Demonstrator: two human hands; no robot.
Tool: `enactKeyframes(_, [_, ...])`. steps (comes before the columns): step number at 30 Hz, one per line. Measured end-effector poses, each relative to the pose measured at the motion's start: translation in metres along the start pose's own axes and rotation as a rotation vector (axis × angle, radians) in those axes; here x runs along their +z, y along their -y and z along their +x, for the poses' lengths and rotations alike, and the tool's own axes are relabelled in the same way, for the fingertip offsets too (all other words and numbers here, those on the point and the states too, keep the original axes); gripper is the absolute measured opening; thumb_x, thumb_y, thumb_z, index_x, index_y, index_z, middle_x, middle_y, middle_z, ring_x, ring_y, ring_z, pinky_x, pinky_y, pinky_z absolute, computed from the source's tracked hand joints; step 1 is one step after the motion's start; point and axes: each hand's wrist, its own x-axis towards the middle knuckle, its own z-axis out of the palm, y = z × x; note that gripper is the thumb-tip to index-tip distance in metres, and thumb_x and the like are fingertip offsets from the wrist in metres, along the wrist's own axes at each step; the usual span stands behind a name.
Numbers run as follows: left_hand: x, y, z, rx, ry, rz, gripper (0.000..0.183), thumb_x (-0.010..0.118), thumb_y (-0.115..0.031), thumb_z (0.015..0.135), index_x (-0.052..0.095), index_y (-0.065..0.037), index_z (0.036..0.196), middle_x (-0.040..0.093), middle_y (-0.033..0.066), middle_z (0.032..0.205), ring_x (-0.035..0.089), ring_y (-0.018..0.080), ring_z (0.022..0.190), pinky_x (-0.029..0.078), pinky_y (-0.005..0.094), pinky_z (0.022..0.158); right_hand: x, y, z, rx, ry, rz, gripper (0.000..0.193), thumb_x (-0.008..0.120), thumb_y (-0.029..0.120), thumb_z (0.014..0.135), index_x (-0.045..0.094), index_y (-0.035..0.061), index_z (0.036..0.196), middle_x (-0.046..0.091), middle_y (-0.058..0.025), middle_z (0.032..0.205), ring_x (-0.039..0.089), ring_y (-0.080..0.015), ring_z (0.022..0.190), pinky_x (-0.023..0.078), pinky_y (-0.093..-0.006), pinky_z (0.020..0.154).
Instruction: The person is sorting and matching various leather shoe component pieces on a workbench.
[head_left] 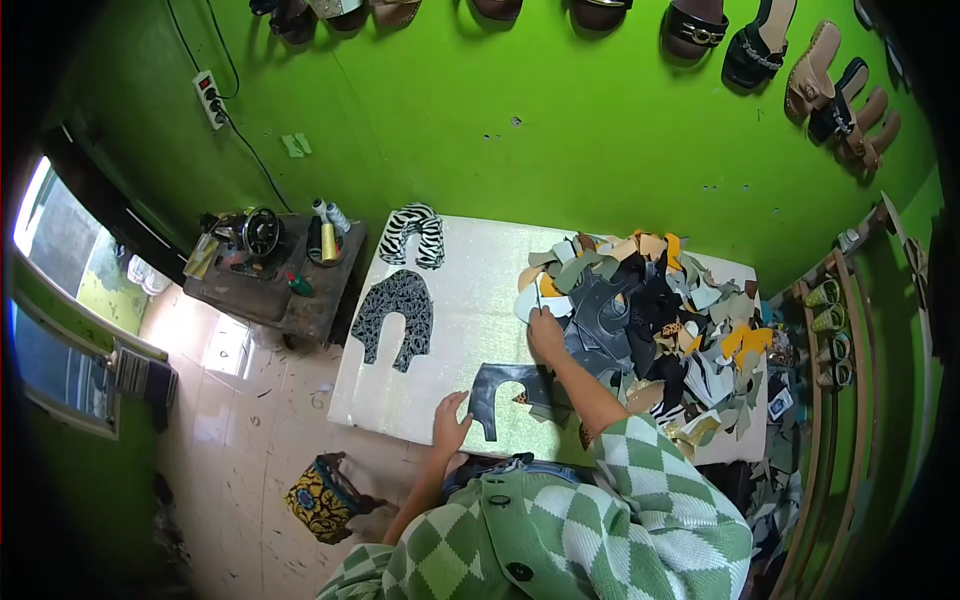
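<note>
A black U-shaped leather piece [484, 402] lies near the front edge of the white table. My left hand [452, 424] rests at its left side, fingers stretched out and apparently touching its edge. Further forward, my right hand [545, 332] is closed at the left edge of a heap of leather scraps [603, 318], next to a white scrap [526, 304]. A thin shape stands out from its fingers, too small to name. A black-and-grey patterned U-shaped piece [378, 306] lies at the left, with a zebra-striped piece [431, 226] behind it.
The white table [375, 400] stands against a green wall hung with sandals [755, 50]. At the left are a sewing machine [258, 232] and thread spools [328, 240] on a wooden stand. A patterned bag [322, 500] is on the floor. A shoe rack [838, 330] stands right.
</note>
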Motion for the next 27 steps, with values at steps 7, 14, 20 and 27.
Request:
enactKeyframes(7, [0.008,-0.014,0.029,-0.04,-0.038,-0.112,0.042,0.064,-0.011,0.079,0.053,-0.004,0.119,0.054,0.0175,0.115,0.053,0.0319,0.105,0.048,0.0351,0.082,-0.026,-0.011,-0.037,-0.002,-0.068,0.589,0.017,0.047,0.013,0.088,0.054,-0.0016,0.082,0.063,-0.0131,0.07,0.06,-0.0265,0.062,0.044,-0.032,0.057])
enactKeyframes(14, [0.036,-0.009,0.073,-0.166,-0.009,-0.562,0.044,0.059,-0.018,0.088,0.043,-0.004,0.127,0.058,0.0144,0.111,0.059,0.0182,0.095,0.047,0.0278,0.079,-0.048,-0.018,-0.076,0.129,0.493,0.963,0.027,0.054,0.022,0.091,0.052,0.0043,0.071,0.05,0.0024,0.065,0.046,-0.0055,0.06,0.04,-0.0223,0.057])
enactKeyframes(20, [0.038,-0.022,0.115,-0.304,0.074,-0.573,0.026,0.06,-0.012,0.086,0.055,-0.003,0.11,0.064,0.0052,0.088,0.061,0.0108,0.077,0.045,0.0207,0.066,-0.054,-0.028,-0.072,0.029,0.411,0.944,0.026,0.062,0.015,0.086,0.049,0.003,0.067,0.048,0.0025,0.061,0.045,-0.0046,0.057,0.038,-0.0225,0.053])
enactKeyframes(27, [0.051,0.006,0.124,-0.4,-0.025,-0.33,0.017,0.07,-0.017,0.072,0.067,-0.006,0.085,0.068,0.0046,0.075,0.063,0.0132,0.069,0.048,0.0253,0.066,-0.032,-0.034,-0.07,0.106,0.263,0.819,0.02,0.073,0.011,0.075,0.064,-0.0033,0.085,0.054,0.0021,0.06,0.049,-0.0047,0.056,0.042,-0.021,0.054])
